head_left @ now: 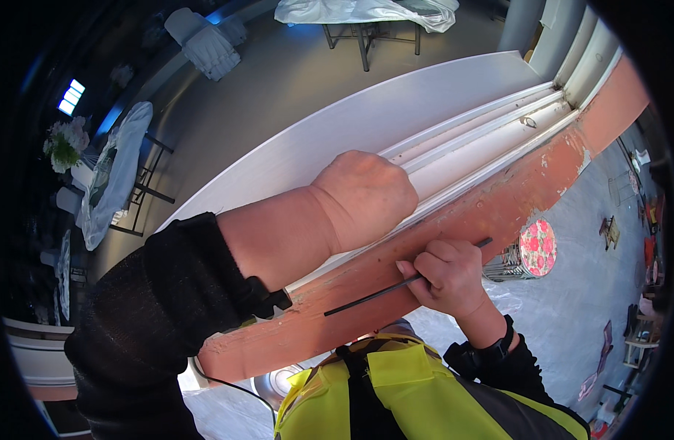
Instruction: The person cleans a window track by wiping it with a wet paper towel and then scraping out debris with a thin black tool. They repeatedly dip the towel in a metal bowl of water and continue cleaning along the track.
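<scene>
My right hand [449,275] grips a thin dark rod [364,300], holding it slantwise over the pinkish-red painted ledge [507,187]. The rod sticks out on both sides of the fist. Across the white sliding-window track [480,140], my left hand [364,198] is curled, back up. Its fingers face away from view, so whether they hold anything is hidden. A wide white inner sill [425,93] lies beyond the track. Paint is chipped along the ledge's outer edge, and some dirt specks show in the track.
Indoors, plastic-covered tables [364,12] and a covered chair [196,38] stand below the sill. Outside, a stool with a floral seat [538,247] is beneath the ledge. A metal basin [273,385] and a dark cable [232,384] are near my body.
</scene>
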The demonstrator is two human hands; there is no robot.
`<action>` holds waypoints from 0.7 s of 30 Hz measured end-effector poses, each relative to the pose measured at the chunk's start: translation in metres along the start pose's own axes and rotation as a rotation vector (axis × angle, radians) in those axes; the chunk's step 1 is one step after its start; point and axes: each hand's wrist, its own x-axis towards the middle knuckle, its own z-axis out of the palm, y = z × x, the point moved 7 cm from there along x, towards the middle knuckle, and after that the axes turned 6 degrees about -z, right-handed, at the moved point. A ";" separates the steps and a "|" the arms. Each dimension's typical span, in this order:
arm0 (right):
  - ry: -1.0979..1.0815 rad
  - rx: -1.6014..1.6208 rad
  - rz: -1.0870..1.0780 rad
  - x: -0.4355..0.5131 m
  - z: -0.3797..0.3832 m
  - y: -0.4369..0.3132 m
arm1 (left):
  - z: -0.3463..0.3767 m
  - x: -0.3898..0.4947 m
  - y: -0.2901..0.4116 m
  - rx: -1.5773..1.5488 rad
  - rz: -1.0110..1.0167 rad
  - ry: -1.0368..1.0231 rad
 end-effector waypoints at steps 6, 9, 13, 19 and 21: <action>-0.016 0.004 0.006 0.001 -0.001 -0.001 | -0.005 -0.045 -0.008 -0.064 -0.074 -0.120; -0.029 0.003 -0.010 0.003 0.000 -0.003 | -0.005 -0.068 -0.014 -0.058 -0.137 -0.215; -0.037 0.011 -0.007 0.003 0.000 -0.004 | -0.005 -0.044 -0.011 -0.120 -0.120 -0.004; 0.007 0.030 -0.006 0.000 -0.002 0.000 | 0.004 0.027 0.000 -0.085 -0.057 0.035; 0.020 0.032 0.002 -0.001 -0.003 0.001 | 0.006 0.053 0.007 -0.069 -0.033 -0.010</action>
